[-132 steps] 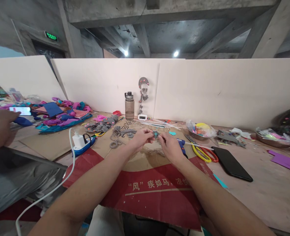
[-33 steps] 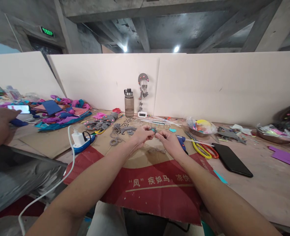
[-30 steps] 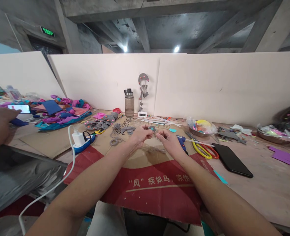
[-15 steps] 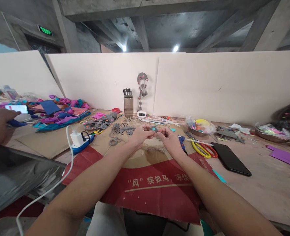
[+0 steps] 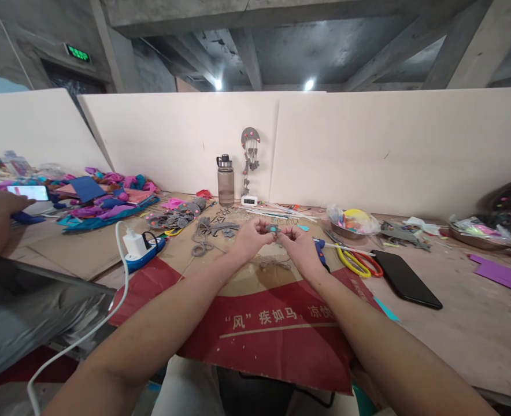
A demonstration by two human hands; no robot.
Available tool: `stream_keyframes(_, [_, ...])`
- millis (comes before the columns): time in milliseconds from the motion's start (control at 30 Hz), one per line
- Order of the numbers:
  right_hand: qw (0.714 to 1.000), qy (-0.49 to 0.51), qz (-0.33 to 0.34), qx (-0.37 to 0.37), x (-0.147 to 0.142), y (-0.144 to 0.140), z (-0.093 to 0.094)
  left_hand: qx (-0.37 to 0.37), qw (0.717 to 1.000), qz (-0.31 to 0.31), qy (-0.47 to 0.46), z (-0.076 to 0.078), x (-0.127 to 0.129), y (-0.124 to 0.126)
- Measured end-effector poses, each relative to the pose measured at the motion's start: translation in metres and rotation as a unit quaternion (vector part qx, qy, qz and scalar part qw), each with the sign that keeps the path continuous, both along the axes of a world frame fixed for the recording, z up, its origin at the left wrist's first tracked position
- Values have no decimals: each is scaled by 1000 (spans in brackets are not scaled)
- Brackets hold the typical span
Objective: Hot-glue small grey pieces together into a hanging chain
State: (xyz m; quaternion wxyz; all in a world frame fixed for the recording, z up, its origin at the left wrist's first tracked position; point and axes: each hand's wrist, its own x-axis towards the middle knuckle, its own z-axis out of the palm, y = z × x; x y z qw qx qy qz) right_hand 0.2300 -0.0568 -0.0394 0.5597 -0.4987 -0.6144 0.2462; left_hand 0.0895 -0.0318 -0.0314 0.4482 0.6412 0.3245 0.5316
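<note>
Both hands pinch one small grey-and-teal craft piece between them, held just above the table.

The left hand (image 5: pixel 247 237) and right hand (image 5: pixel 299 244) meet fingertip to fingertip, each clenched on an end of the small grey-and-teal craft piece (image 5: pixel 272 229), which lies crosswise, equally near both. Beneath is a cardboard sheet (image 5: pixel 264 323) on the table (image 5: pixel 476 323); a blue glue gun (image 5: pixel 320 249) and yellow scissors (image 5: pixel 350 261) lie just right, a power strip (image 5: pixel 145 256) left.

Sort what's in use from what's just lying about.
In use:
left hand and right hand, both pinching a small grey and teal craft piece

Lying about:
glue gun
scissors
black phone
water bottle
charger
</note>
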Motion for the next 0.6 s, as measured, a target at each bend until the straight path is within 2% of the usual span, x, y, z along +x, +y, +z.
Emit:
stream_keyframes(133, [1000, 2, -21, -16, 2, 0, 3, -10, 998, -55, -17, 1, -1, -2])
stream_keyframes(267, [999, -5, -38, -8, 4, 2, 2, -31, 997, -65, -32, 3, 0, -2])
stream_keyframes(333, [1000, 23, -15, -12, 4, 3, 0, -67, 994, -62, -61, 3, 1, -2])
stream_keyframes(433, [993, 95, 55, -46, 4, 4, -3, -127, 984, -63, -106, 4, 1, -1])
stream_keyframes(500, [987, 122, 88, -63, 4, 4, -3, -142, 981, -61, -120, 4, 1, -1])
stream_keyframes(600, [987, 118, 94, -61, 4, 4, -4, -148, 979, -53, -130, 5, 0, -2])
